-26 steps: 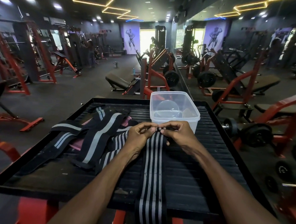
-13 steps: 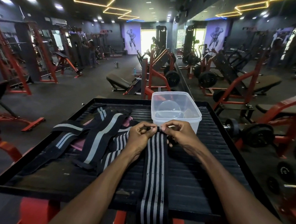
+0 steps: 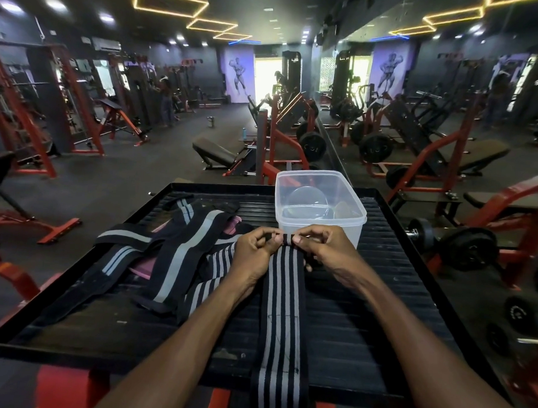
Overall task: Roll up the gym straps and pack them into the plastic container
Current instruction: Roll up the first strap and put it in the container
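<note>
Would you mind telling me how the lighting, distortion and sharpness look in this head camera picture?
Head view: the gym is dim, lit by glowing ceiling strips and a blown-out bright doorway at the back; wide-angle distortion bends the black tray edges and stretches the forearms; the hands, left and right, and the striped strap are sharp, the plastic container shows soft glare, and the distant machines are blurry.

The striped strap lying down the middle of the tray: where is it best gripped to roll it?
Grip the striped strap at its far end, just before the plastic container, pinching the two corners from either side as the left hand and right hand do. It lies flat and straight, so that free end can probably curl toward the person.
</note>
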The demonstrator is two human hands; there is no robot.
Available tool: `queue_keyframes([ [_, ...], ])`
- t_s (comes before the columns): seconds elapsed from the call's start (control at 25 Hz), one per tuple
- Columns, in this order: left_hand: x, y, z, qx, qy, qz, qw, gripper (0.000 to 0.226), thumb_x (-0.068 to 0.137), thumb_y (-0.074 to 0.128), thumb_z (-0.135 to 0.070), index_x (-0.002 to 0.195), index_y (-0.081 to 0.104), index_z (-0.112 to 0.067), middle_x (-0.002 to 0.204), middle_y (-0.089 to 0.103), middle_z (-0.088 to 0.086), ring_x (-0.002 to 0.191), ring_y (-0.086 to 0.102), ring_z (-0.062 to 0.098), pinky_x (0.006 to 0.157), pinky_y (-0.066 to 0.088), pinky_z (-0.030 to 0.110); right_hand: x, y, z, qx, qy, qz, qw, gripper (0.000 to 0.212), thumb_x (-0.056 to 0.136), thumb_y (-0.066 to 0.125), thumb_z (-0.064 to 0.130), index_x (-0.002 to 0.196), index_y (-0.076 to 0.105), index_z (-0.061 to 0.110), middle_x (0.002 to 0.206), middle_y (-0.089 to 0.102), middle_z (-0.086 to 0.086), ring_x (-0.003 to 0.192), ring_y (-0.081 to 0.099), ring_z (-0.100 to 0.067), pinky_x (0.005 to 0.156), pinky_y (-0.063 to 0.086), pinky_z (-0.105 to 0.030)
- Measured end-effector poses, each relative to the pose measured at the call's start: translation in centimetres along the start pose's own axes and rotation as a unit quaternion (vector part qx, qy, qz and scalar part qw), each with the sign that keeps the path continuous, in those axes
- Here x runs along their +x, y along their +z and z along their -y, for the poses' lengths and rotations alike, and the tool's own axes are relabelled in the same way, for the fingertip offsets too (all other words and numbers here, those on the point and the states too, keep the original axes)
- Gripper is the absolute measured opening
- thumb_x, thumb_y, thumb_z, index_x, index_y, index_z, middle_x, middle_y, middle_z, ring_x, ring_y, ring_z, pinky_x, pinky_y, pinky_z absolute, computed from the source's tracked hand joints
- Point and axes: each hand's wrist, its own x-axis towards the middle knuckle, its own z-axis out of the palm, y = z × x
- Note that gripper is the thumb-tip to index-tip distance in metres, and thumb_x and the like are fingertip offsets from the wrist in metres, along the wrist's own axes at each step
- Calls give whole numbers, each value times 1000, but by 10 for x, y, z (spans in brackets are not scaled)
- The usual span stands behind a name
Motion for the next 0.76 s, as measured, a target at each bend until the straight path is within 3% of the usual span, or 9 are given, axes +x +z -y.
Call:
queue_keyframes([
  [0.16,-4,3,-5,-17,-1,15,1000,14,93,68,-19,100,75,-9,95,78,6,91,72,17,91,55,32,1,-1,0,0,-36,-29,999,11,85,70,-5,96,72,-4,82,72,-18,58,54,-28,40,45,-25],
  [0.28,-4,4,-6,17,16,6,1000,11,94,67,-19,95,76,-13,94,78,3,92,71,15,90,55,28,-1,-1,2,0,-36,-19,999,17,83,69,-11,99,72,-6,87,74,-12,68,63,-26,44,49,-24],
  [0.4,-5,3,-7,27,31,-5,999,11,94,67,-11,92,74,-19,95,77,1,93,70,12,92,54,28,-1,-1,1,32,-1,8,999,15,87,68,-2,102,72,-5,91,74,-11,76,68,-17,48,52,-25],
  [0.52,-6,5,-8,33,40,5,999,14,93,66,-7,92,73,-20,95,75,0,93,68,10,91,52,26,2,-2,-3,51,19,9,998,15,92,65,5,99,72,-7,91,70,-18,75,63,-20,46,49,-25],
  [0.64,-7,8,-6,-6,-8,17,1000,9,96,63,-13,100,70,-18,102,74,5,102,68,19,99,52,36,2,-2,-3,17,-6,-17,1000,9,89,68,1,96,73,-2,87,74,-11,72,66,-14,47,50,-24],
  [0.76,-6,9,-3,41,-26,22,999,15,103,52,-24,105,67,-18,110,72,9,109,67,26,100,51,42,3,-1,-2,50,12,-22,998,7,89,68,1,93,72,-2,83,73,-10,65,64,-14,47,50,-24],
])
